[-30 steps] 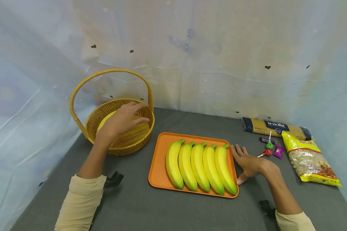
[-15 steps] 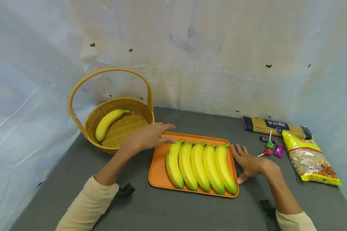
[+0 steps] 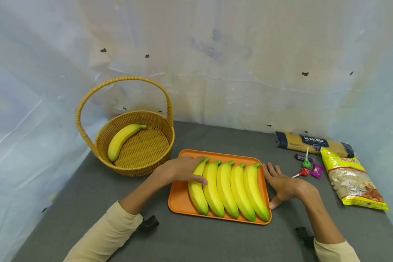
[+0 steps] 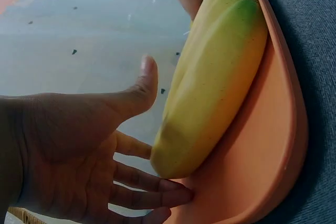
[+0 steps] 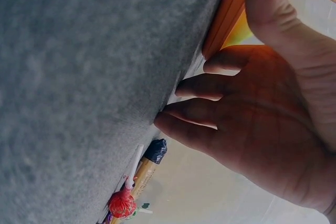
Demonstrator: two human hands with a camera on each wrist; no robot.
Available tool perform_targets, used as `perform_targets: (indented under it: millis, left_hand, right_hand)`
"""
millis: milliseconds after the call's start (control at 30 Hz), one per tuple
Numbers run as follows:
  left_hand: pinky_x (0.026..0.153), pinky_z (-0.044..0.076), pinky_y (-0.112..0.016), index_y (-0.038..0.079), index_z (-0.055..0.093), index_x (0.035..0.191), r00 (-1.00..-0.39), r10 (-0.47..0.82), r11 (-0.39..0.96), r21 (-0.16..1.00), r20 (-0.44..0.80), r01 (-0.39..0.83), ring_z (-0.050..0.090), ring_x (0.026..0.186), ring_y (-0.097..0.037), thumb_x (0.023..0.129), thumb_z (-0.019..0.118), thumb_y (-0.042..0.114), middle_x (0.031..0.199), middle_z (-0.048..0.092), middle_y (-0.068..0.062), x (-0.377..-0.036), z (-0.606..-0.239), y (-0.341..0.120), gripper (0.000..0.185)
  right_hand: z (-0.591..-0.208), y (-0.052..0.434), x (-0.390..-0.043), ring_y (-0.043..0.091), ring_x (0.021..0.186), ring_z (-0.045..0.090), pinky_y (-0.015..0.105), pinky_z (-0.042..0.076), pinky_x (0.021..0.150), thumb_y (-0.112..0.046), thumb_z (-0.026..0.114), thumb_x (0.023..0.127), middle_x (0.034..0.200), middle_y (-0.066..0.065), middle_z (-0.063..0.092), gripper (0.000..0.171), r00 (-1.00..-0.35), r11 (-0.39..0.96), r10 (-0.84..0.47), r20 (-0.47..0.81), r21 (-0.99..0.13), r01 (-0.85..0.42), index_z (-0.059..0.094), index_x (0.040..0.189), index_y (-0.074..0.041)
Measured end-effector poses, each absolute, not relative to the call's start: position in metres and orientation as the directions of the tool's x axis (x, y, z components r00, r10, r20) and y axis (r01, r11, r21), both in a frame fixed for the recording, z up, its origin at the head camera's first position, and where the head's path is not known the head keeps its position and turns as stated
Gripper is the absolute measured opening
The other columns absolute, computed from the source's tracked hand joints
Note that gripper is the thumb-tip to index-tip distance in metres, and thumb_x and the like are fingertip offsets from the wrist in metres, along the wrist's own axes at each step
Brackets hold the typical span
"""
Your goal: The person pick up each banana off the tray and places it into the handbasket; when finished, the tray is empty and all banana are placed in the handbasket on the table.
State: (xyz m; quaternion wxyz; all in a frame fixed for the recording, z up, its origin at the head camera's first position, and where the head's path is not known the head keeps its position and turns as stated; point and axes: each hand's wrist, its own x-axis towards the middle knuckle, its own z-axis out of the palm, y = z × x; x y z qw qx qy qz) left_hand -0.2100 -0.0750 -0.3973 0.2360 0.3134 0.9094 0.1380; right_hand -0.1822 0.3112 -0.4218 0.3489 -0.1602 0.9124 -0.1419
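Note:
Several yellow bananas (image 3: 226, 189) lie side by side on an orange tray (image 3: 178, 200). My left hand (image 3: 180, 169) reaches over the tray's left side, at the stem end of the leftmost banana (image 3: 197, 194). In the left wrist view, the fingers of that hand (image 4: 68, 156) are spread beside the banana's end (image 4: 215, 82), thumb raised and apart from it. My right hand (image 3: 284, 187) rests at the tray's right edge, fingers extended. The right wrist view shows its palm (image 5: 273, 129) with the fingertips on the table by the tray rim (image 5: 226, 14).
A wicker basket (image 3: 150, 149) with a tall handle stands at the back left, one banana (image 3: 122, 141) inside. At the right lie a spaghetti pack (image 3: 293, 142), lollipops (image 3: 303, 172), wrapped candies (image 3: 316, 170) and a yellow-edged bag (image 3: 353, 182). Plastic sheeting (image 3: 216, 72) hangs behind.
My left hand has moved from over the basket rightward and down to the leftmost banana on the tray, uncovering the banana in the basket. My right hand has stayed at the tray's edge.

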Motion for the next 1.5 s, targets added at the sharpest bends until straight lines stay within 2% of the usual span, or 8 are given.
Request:
perform_targets:
  millis: [100,333,500,800,1033,1167,1300,1500]
  left_hand:
    - [0.114,0.047,-0.050,0.016,0.028,0.167,-0.699,0.623,0.775,0.402,-0.352,0.488,0.054,0.144,-0.035,0.097,0.064,0.061,0.159,0.051,-0.016,-0.209,-0.397,-0.075,0.091]
    - [0.116,0.046,-0.052,0.016,0.030,0.166,-0.727,0.587,0.796,0.416,-0.356,0.439,0.049,0.147,-0.037,0.093,0.071,0.059,0.162,0.048,-0.016,-0.209,-0.397,-0.077,0.094]
    - [0.113,0.047,-0.052,0.016,0.027,0.167,-0.710,0.605,0.777,0.465,-0.362,0.425,0.049,0.147,-0.037,0.094,0.073,0.055,0.162,0.046,-0.016,-0.211,-0.399,-0.077,0.094]
    - [0.112,0.047,-0.048,0.013,0.019,0.168,-0.663,0.673,0.714,0.523,-0.329,0.465,0.053,0.143,-0.032,0.098,0.073,0.046,0.163,0.045,-0.015,-0.219,-0.396,-0.083,0.095]
    - [0.113,0.047,-0.052,0.015,0.018,0.169,-0.720,0.660,0.693,0.543,-0.213,0.475,0.050,0.146,-0.036,0.097,0.074,0.043,0.165,0.041,-0.016,-0.219,-0.381,-0.092,0.096]
    - [0.096,0.055,-0.045,0.015,0.019,0.169,-0.755,0.642,0.680,0.552,-0.133,0.482,0.067,0.116,-0.030,0.095,0.077,0.043,0.139,0.064,-0.017,-0.217,-0.370,-0.100,0.098]
    - [0.080,0.054,-0.036,0.014,0.023,0.167,-0.772,0.635,0.647,0.568,-0.032,0.509,0.066,0.088,-0.020,0.094,0.079,0.036,0.117,0.071,-0.014,-0.217,-0.357,-0.108,0.096]
    - [0.086,0.059,-0.042,0.011,0.031,0.164,-0.797,0.594,0.625,0.559,0.114,0.545,0.072,0.103,-0.028,0.092,0.079,0.023,0.127,0.071,-0.019,-0.216,-0.340,-0.121,0.087]
  right_hand:
    - [-0.432,0.318,-0.184,0.061,0.154,-0.014,0.085,0.006,0.113,-0.061,0.088,0.066,0.170,0.033,-0.018,0.154,-0.708,0.904,-0.401,-0.582,-0.377,-0.202,-0.016,0.166,-0.006]
    - [-0.417,0.304,-0.181,0.065,0.152,-0.012,0.085,0.006,0.113,-0.052,0.090,0.069,0.168,0.037,-0.015,0.149,-0.712,0.904,-0.404,-0.574,-0.369,-0.215,-0.011,0.165,0.002]
    - [-0.442,0.325,-0.190,0.062,0.152,-0.018,0.085,0.003,0.111,-0.060,0.088,0.067,0.169,0.033,-0.021,0.154,-0.706,0.892,-0.425,-0.567,-0.393,-0.221,-0.016,0.166,-0.007]
    - [-0.432,0.315,-0.185,0.065,0.151,-0.015,0.086,0.005,0.111,-0.058,0.089,0.068,0.168,0.037,-0.017,0.151,-0.714,0.883,-0.441,-0.544,-0.404,-0.238,-0.013,0.166,-0.003]
    - [-0.429,0.314,-0.185,0.065,0.151,-0.017,0.085,0.003,0.112,-0.057,0.089,0.068,0.168,0.037,-0.019,0.153,-0.700,0.896,-0.417,-0.579,-0.392,-0.209,-0.014,0.166,-0.003]
    - [-0.438,0.317,-0.188,0.064,0.151,-0.017,0.085,0.005,0.113,-0.060,0.087,0.068,0.168,0.035,-0.020,0.152,-0.699,0.889,-0.434,-0.569,-0.398,-0.227,-0.015,0.166,-0.004]
    - [-0.448,0.325,-0.192,0.063,0.151,-0.018,0.086,0.004,0.111,-0.060,0.087,0.068,0.169,0.034,-0.021,0.152,-0.703,0.889,-0.438,-0.561,-0.388,-0.244,-0.016,0.166,-0.006]
    - [-0.448,0.327,-0.192,0.064,0.151,-0.018,0.085,0.003,0.112,-0.059,0.088,0.067,0.168,0.034,-0.021,0.153,-0.707,0.894,-0.425,-0.566,-0.383,-0.231,-0.016,0.166,-0.006]
